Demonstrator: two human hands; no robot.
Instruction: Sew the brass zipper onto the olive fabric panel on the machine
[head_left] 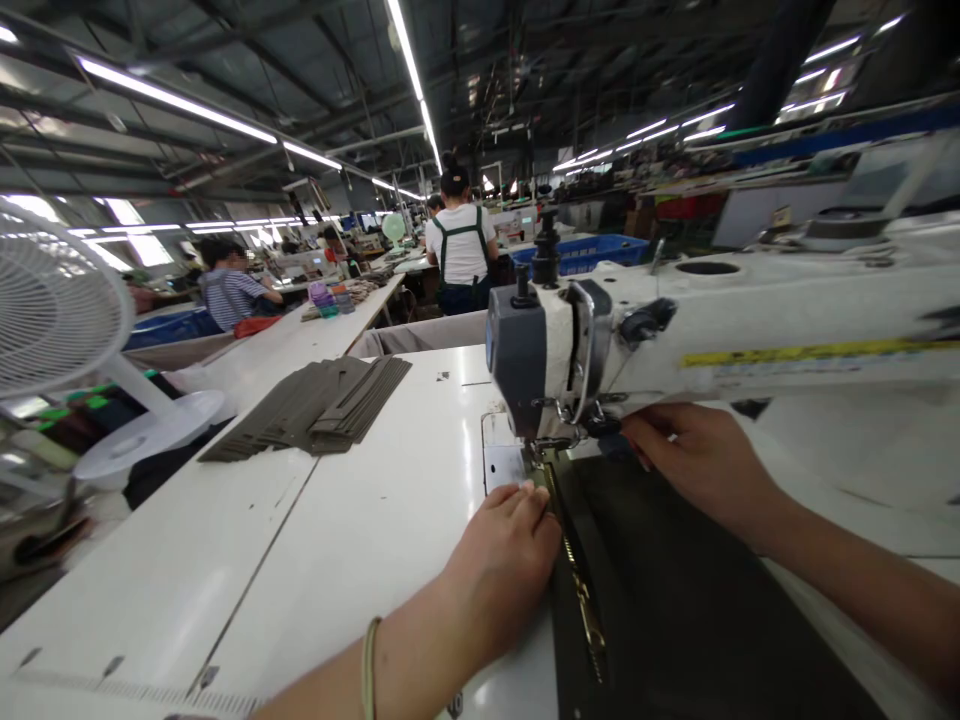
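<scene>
A sewing machine [547, 350] stands over a dark olive fabric piece [675, 590]. Along the fabric's left edge runs a zipper [574, 560] with shiny gold teeth; its upper end lies by the presser foot [544, 447]. My left hand [506, 550] is closed, fingertips together on the zipper's edge just in front of the foot. Under the machine arm, right of the needle area, my right hand [697, 455] has its thumb and fingers pinched together above the fabric. What its fingertips hold is hidden behind the machine parts.
Stacked grey-brown fabric pieces [322, 405] lie on the white table [375, 540] to the left. A white fan [142, 410] stands at the far left. Blue crates [581, 255] are beyond the machine. Co-workers, including a person in a white shirt [463, 250], are farther ahead.
</scene>
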